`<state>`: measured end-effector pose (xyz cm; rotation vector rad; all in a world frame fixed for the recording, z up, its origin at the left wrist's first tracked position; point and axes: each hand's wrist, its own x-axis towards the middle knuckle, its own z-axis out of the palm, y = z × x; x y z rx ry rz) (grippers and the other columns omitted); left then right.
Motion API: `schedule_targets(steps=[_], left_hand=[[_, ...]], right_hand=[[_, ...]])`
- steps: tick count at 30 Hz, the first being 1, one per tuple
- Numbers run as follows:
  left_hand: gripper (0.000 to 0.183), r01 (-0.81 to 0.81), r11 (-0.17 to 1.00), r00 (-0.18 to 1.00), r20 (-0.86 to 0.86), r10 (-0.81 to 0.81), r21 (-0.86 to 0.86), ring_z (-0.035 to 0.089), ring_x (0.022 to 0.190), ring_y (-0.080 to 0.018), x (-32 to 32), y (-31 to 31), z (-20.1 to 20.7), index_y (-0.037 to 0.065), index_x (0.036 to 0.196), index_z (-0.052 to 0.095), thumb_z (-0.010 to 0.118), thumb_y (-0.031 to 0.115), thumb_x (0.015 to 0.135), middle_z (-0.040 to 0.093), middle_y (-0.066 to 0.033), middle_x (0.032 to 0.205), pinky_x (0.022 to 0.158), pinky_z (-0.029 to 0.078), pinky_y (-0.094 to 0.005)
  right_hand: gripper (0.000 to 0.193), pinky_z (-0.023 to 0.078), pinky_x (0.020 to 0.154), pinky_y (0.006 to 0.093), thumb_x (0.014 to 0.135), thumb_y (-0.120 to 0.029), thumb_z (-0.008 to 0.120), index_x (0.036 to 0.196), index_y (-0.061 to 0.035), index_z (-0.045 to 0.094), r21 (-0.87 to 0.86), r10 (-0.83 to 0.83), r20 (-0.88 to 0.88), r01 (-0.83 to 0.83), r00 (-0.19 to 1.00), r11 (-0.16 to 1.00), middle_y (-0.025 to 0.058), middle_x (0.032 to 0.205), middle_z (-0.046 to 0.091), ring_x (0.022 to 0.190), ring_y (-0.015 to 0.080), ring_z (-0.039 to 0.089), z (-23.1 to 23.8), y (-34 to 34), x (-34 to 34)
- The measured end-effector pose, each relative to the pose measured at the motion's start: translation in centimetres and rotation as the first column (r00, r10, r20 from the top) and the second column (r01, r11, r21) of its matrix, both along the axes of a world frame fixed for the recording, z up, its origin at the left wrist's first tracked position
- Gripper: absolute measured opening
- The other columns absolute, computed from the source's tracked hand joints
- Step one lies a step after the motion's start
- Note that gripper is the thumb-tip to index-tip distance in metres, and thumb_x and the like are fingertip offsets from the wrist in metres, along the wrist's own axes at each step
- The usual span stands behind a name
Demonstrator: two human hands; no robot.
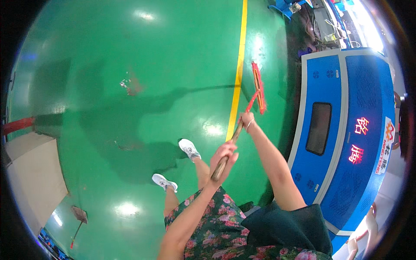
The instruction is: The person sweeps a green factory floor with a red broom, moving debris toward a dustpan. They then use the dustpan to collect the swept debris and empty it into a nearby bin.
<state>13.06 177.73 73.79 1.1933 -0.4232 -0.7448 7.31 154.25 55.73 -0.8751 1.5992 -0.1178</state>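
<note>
My two hands grip a broom, its wooden handle slanting from my lap up to the right. My left hand is closed round the handle near its butt end. Farther along, my right hand wraps the handle close to the red neck, a thin band on its wrist. The red-bristled broom head is at the floor, right of the yellow line and left of the blue machine. Left of it, beyond the line, small pale and reddish debris lies scattered on the green floor.
A tall blue machine cabinet with a dark window stands along the right. A beige box-like block is at the left, with a long-handled dustpan below it. Cables and equipment crowd the far right. My feet are in white shoes.
</note>
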Motion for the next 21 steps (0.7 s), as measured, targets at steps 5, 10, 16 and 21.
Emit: schedule_targets(steps=[5,10,16,21], left_hand=[[0.006,0.06,0.961,0.994,-0.104,-0.033,0.271,0.056,0.104,-0.0198,3.3,-6.2,-1.2,0.002,0.09,0.059,0.057,0.008,0.089,0.062,-0.0099,0.105,0.09,0.044,-0.0311],[0.022,-0.182,0.857,0.97,-0.053,0.236,0.482,0.057,0.097,-0.0177,7.4,9.1,2.0,-0.001,0.101,0.062,0.062,0.016,0.087,0.062,-0.0085,0.103,0.085,0.046,-0.0325],[0.012,-0.492,0.493,0.846,0.258,0.467,0.718,0.054,0.079,-0.0204,8.8,19.4,17.7,0.003,0.085,0.062,0.062,0.014,0.085,0.059,-0.0098,0.083,0.077,0.045,-0.0348],[0.014,-0.624,0.589,0.777,0.323,0.541,0.513,0.055,0.084,-0.0243,8.8,23.4,19.7,0.003,0.08,0.059,0.06,0.016,0.085,0.06,-0.0109,0.083,0.08,0.044,-0.0375]], right_hand=[[0.007,0.046,0.045,0.0398,0.08,-0.015,0.057,0.079,-0.0077,0.058,0.073,0.619,-0.254,-0.623,0.744,0.779,0.0102,0.064,0.058,0.054,0.024,0.058,-8.0,-4.4,2.4],[0.014,0.048,0.048,0.0406,0.077,-0.021,0.061,0.077,-0.0073,0.058,-0.11,0.789,-0.611,-0.982,-0.057,-0.156,0.0093,0.066,0.058,0.056,0.0228,0.059,-10.6,12.2,9.9],[0.02,0.051,0.048,0.0431,0.084,-0.015,0.056,0.097,-0.0027,0.048,0.294,0.566,0.043,-0.552,0.823,0.78,0.01,0.074,0.056,0.059,0.0239,0.06,5.2,34.1,21.1],[0.02,0.05,0.04,0.0376,0.083,-0.004,0.055,0.098,0.0006,0.043,0.427,0.266,0.407,-0.44,0.874,0.79,0.0115,0.066,0.056,0.048,0.0228,0.057,10.2,41.4,20.4]])
